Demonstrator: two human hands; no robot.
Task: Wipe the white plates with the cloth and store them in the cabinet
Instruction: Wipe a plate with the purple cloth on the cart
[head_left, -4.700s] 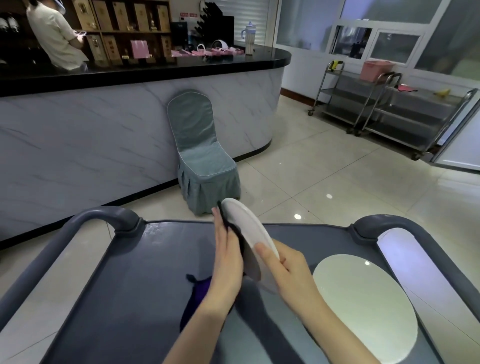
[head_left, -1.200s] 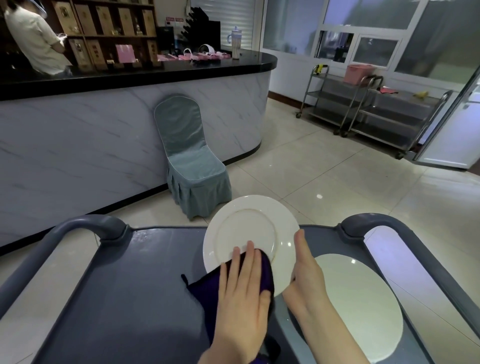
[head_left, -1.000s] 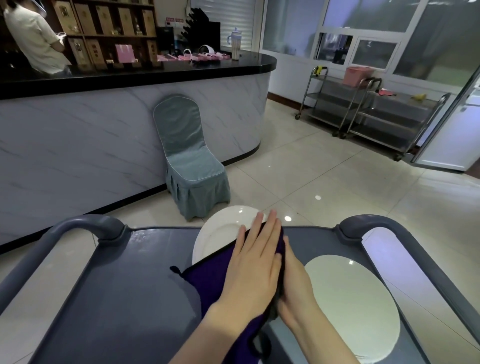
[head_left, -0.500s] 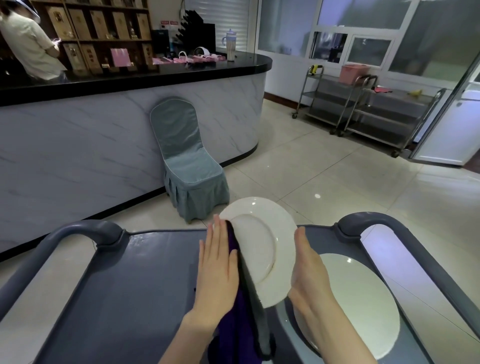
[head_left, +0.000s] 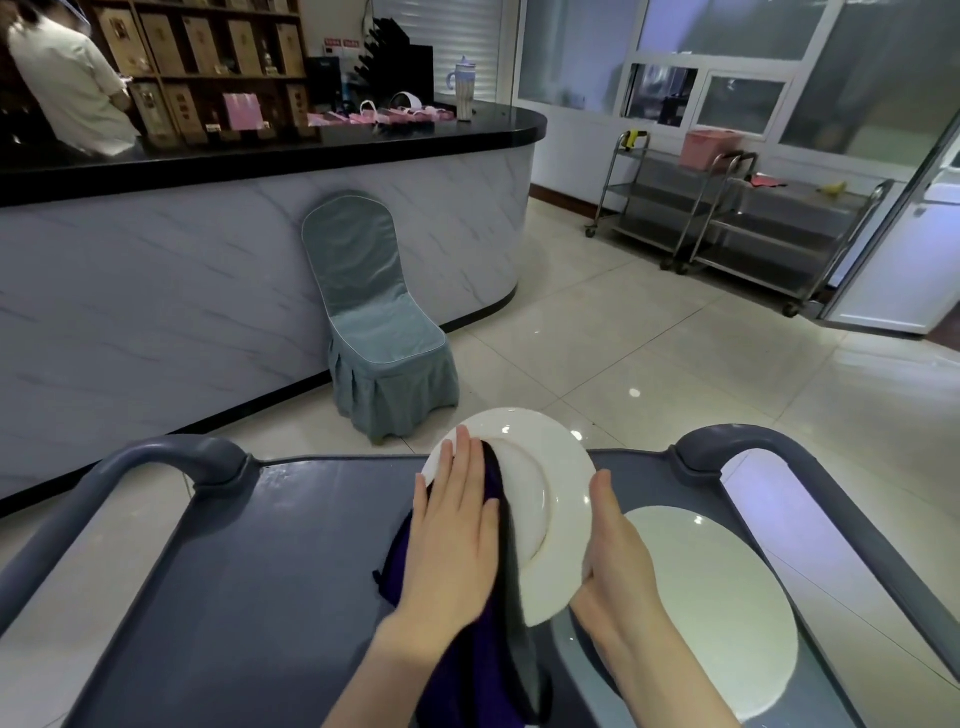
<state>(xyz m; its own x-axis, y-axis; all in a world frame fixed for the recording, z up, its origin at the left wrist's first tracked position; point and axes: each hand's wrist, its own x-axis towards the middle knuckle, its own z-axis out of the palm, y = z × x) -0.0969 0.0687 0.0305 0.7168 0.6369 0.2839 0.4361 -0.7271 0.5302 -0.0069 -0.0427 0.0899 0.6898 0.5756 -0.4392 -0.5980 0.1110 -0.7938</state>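
While right grip (head_left: 618, 566) clasped tilted plate (head_left: 540, 499) by its rim, lower centre, left grip (head_left: 457, 535), fingers straight, pressed cloth (head_left: 462, 675) against it; second plate (head_left: 717, 613) lay flat on cart (head_left: 260, 571), lower right.

A restaurant or banquet-hall service area — a marble-fronted counter (head_left: 260, 249), shelves of boxed bottles (head_left: 208, 47) behind it, a skirted chair (head_left: 374, 322) against it, steel trolleys (head_left: 737, 218) to its right.

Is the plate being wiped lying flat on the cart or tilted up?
Tilted up: the right hand grips the plate by its rim while the left hand presses the purple cloth against its face.
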